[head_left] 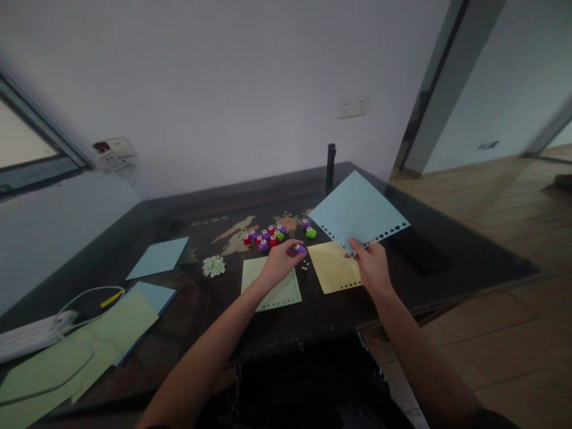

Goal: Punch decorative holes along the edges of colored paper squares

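Pale blue paper, a square sheet (360,205) with rows of small cut-outs along its two near edges, is pinched at its near corner in the person's right hand (374,268), thumb on top, fingers curled beneath. It is raised at a tilt, partly over a yellow sheet (329,265) on the table. To its left, the left hand (280,261) has thumb and fingers closed around a small purple punch (300,249), well apart from the blue paper. Under that wrist lies a pale green sheet (277,293), holed along its right and near edges. Just beyond the hands I see a bright green punch (311,233) near another purple one, and farther left a cluster of red, purple and green punches (263,245). A heap of tiny paper pieces (214,266) sits left of these. Farther left on the dark table (210,319) are another blue sheet (159,257), overlapping green and blue sheets (134,313), and a white power strip (33,338).
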